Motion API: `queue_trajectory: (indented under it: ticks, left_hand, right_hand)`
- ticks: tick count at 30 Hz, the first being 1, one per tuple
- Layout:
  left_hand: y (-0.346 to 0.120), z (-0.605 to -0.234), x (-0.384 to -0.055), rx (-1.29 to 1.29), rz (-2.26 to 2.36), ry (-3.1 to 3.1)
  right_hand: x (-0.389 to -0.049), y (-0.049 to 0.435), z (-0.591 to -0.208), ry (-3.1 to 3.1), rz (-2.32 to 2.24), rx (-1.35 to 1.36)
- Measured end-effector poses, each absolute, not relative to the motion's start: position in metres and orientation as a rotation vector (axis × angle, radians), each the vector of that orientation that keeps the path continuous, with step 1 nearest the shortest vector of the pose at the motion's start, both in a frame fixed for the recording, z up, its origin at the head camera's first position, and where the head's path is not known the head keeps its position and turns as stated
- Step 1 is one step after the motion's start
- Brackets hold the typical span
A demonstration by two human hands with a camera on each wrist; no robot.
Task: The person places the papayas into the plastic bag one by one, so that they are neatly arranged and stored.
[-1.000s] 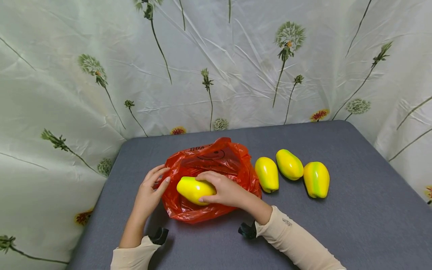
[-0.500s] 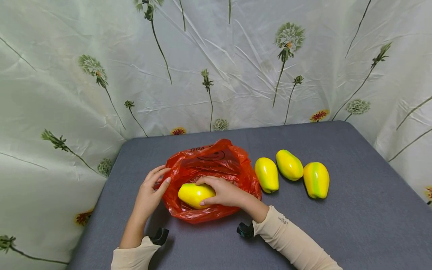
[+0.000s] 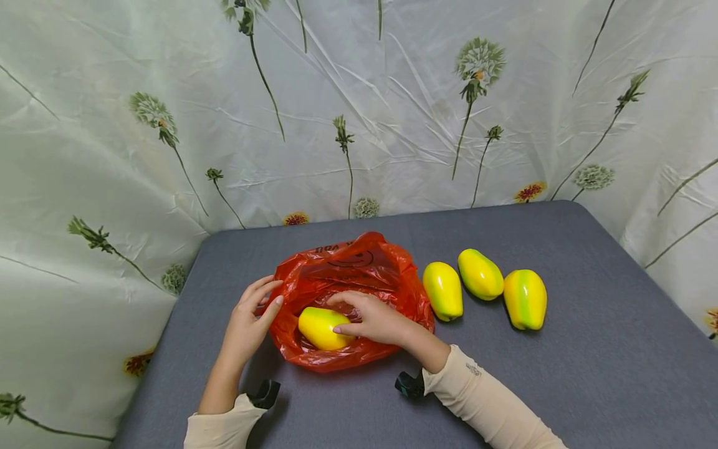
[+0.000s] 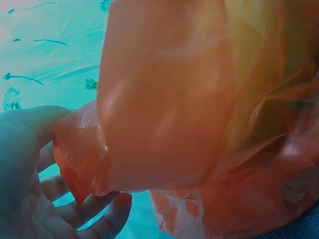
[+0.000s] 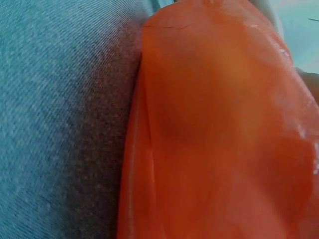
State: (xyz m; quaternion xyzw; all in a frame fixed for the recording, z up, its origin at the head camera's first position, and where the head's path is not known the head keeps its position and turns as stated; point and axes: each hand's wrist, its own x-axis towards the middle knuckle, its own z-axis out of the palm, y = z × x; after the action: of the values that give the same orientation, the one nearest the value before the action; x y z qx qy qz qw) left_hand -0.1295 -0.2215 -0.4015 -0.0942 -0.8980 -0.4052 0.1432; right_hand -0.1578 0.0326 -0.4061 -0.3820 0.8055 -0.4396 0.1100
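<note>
A red plastic bag [image 3: 348, 363] lies with its mouth spread wide on the grey table. Inside it, toward the near left, rests a glossy yellow-green papaya [image 3: 318, 328]. My right hand [image 3: 373, 317] reaches into the bag beside this papaya, fingers apart from it and the thumb over its right end. At the bag's left rim, my left hand [image 3: 247, 318] holds the plastic between thumb and fingers. The left wrist view shows the bag's edge [image 4: 79, 159] within that hand [image 4: 30, 164]. Red plastic [image 5: 214, 129] hides most of the right hand's work in the right wrist view.
Right of the bag lie three more papayas: one close to it [image 3: 443, 290], one farther back [image 3: 480, 274] and one farthest right [image 3: 525, 299]. The grey table [image 3: 606, 362] meets a flower-printed curtain [image 3: 404, 112] behind and at the sides.
The papaya has gone down into the bag, and my right hand's fingers have come away from it. My left hand stays at the bag's rim. The other papayas have not moved.
</note>
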Motion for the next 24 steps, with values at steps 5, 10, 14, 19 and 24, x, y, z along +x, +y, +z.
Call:
queue_trajectory:
  ticks: [5,10,14,19,24]
  left_hand:
    - [-0.222,-0.402,-0.130,-0.272,-1.171,-2.590]
    - [-0.222,-0.403,-0.131,-0.287,-1.193,-2.576]
    - [-0.222,-0.403,-0.131,-0.284,-1.182,-2.583]
    - [-0.223,-0.404,-0.132,-0.284,-1.173,-2.574]
    - [-0.223,-0.404,-0.131,-0.283,-1.180,-2.569]
  right_hand:
    - [-0.154,0.036,-0.401,2.355,-1.461,-1.171]
    - [-0.149,0.041,-0.392,2.425,-1.567,-1.250]
    - [-0.144,0.047,-0.386,2.455,-1.689,-1.325]
    - [-0.140,0.060,-0.381,2.515,-1.839,-1.459]
    - [-0.139,0.077,-0.376,2.555,-1.998,-1.527]
